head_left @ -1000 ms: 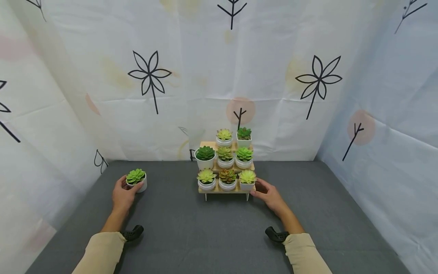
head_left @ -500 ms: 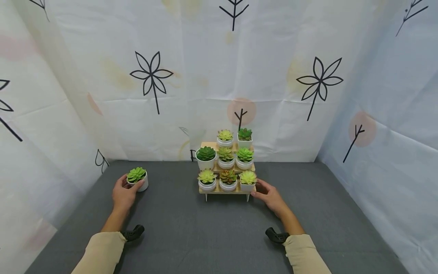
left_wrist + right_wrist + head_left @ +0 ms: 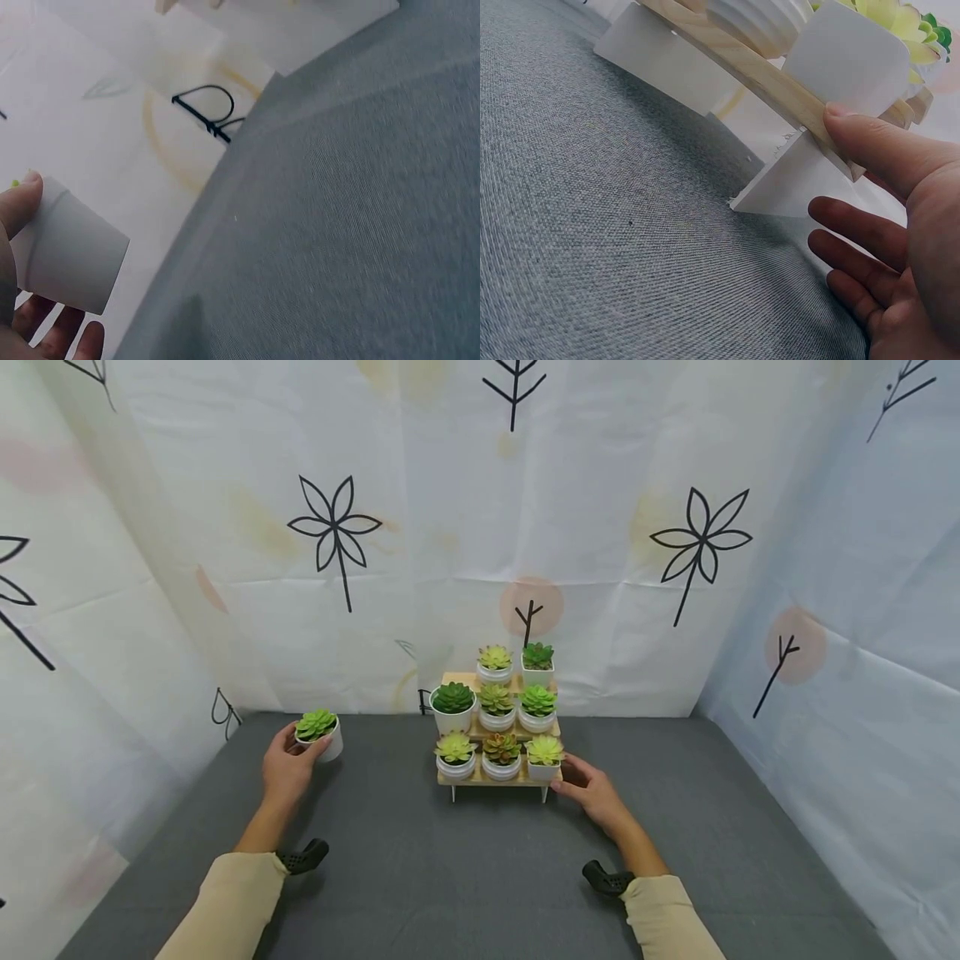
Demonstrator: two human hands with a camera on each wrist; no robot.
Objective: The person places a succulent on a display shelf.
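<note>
My left hand (image 3: 288,768) grips a small white pot with a bright green succulent (image 3: 317,724), thumb on the near side and fingers round the far side. In the left wrist view the white pot (image 3: 71,247) shows against the cloth wall, its plant mostly hidden. A three-tier wooden plant stand (image 3: 495,781) on white legs stands mid-table, bearing several potted succulents. At its lower right corner, my right hand (image 3: 592,789) pinches the bottom shelf. The thumb lies on the wooden shelf's end (image 3: 780,94), beside a white square pot (image 3: 847,56); the other fingers spread loosely below.
A dark green succulent (image 3: 453,706) in a larger white pot sits at the left of the middle tier. The top tier shows bare wood (image 3: 459,678) at its left end. Printed white cloth walls (image 3: 450,527) enclose the grey table (image 3: 450,877) behind and at both sides.
My left hand has lifted the potted succulent and carried it a little to the right and away from me. The right hand stays at the stand's corner.
</note>
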